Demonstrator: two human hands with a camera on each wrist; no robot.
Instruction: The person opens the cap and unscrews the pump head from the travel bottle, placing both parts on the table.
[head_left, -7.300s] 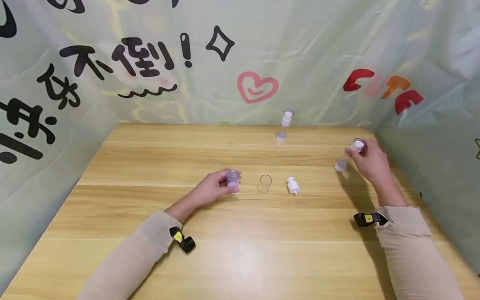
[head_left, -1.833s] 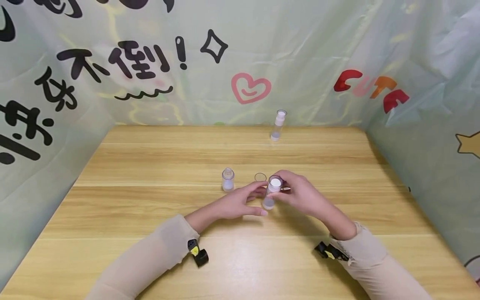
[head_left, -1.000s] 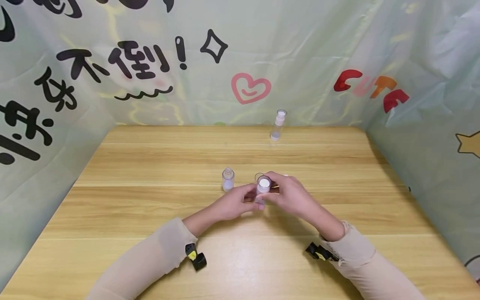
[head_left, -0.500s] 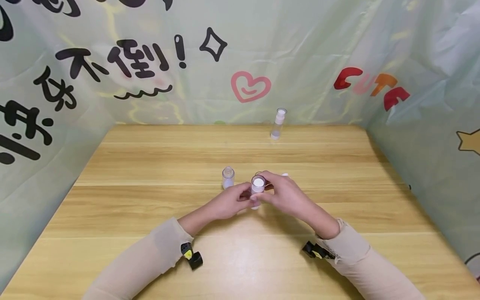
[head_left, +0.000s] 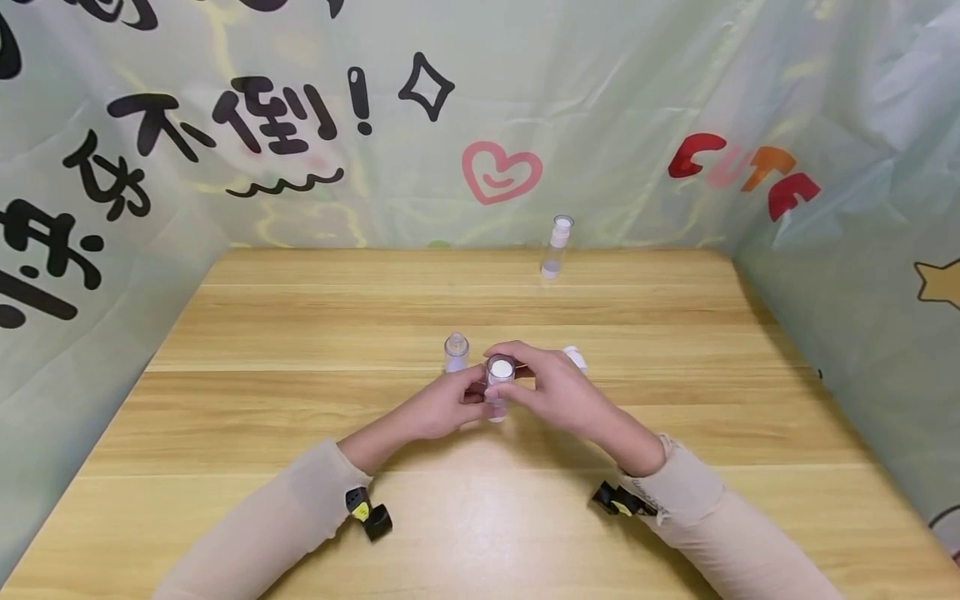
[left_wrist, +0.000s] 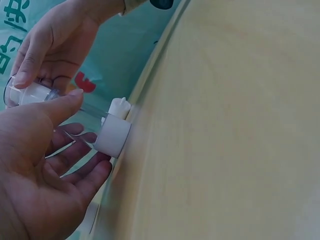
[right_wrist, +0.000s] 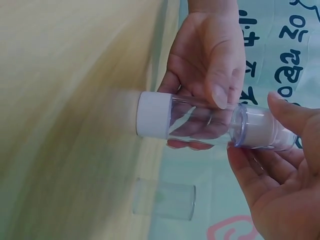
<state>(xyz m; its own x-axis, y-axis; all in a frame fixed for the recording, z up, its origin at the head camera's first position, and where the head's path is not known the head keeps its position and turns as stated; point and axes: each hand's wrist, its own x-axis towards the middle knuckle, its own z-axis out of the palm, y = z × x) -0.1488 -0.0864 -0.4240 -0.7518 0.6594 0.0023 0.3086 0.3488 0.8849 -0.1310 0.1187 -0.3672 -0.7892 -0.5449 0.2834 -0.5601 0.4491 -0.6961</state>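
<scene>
Left fingers [left_wrist: 95, 175] curl round a clear bottle [right_wrist: 200, 120]; right fingers [right_wrist: 246, 171] pinch its transparent cap [right_wrist: 262, 127].

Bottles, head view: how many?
3: held bottle in left hand and right hand; rear bottle at the back; left bottle partly behind left hand. Hands could hide more.

head view high, facing forward-down over table [head_left: 480, 533]; wrist views close-up, tilted sideways; all share bottle [right_wrist: 182, 116]

You have a slim bottle [right_wrist: 200, 117] gripped roughly upright: see-through body, white base [right_wrist: 153, 114] toward six o'clock in the head view, and toward twelve a clear cap [right_wrist: 257, 135] around its white top [head_left: 501, 369].
</scene>
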